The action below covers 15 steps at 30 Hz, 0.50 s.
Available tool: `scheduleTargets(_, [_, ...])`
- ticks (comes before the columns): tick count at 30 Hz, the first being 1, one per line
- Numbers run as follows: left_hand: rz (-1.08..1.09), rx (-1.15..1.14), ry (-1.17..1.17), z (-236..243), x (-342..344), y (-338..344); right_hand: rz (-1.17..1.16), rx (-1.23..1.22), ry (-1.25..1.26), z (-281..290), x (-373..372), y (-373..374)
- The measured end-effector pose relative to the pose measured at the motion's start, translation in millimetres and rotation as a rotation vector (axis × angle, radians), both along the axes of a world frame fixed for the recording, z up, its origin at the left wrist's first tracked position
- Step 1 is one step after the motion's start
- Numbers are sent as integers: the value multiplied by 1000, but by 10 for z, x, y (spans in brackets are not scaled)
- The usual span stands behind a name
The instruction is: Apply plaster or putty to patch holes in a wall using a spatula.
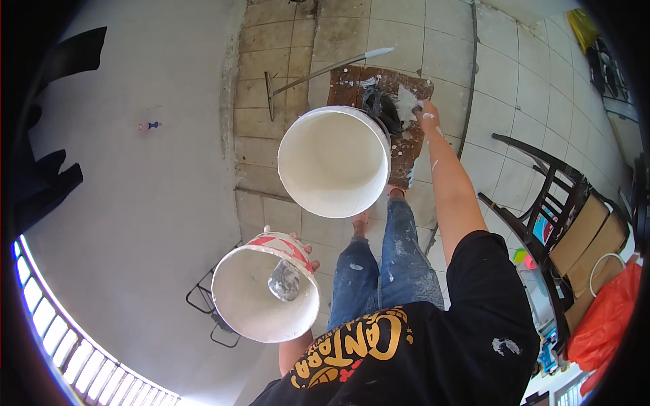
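Note:
My left hand (312, 260) curls round the outside of a small white bucket (230, 298) with red marks, tipped so that its mouth faces up at me. Inside that bucket is a grey, white-smeared rounded object (284, 281); its kind I cannot tell. A larger white bucket (288, 162) stands just ahead, its pale inside showing. Reaching past it, my right hand (428, 118) is closed at the edge of a white-smeared flat patch (407, 105) over a brown board (421, 86). What its fingers grip is hidden. White smears mark the right wrist.
A black crumpled bag-like thing (382, 108) lies on the board. Beyond the big bucket is a T-shaped tool with a long handle (311, 76). Dark chairs (542, 186) with cardboard and a red bag (606, 325) stand right; a grey wall (162, 203) runs along the left.

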State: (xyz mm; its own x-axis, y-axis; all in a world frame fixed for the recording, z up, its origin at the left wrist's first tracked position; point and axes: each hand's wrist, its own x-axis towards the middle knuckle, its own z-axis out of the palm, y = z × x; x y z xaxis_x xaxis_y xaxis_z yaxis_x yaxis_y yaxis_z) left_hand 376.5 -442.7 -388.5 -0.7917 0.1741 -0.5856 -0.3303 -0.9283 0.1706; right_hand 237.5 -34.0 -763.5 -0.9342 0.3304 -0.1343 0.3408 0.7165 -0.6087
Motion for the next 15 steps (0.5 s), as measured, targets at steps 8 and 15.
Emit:
scheduleTargets(8, [82, -337, -86, 396, 159, -19, -253, -470, 194, 1878, 143, -251])
scheduleTargets(15, [70, -137, 72, 618, 316, -509, 197, -265, 649, 4932, 438, -745])
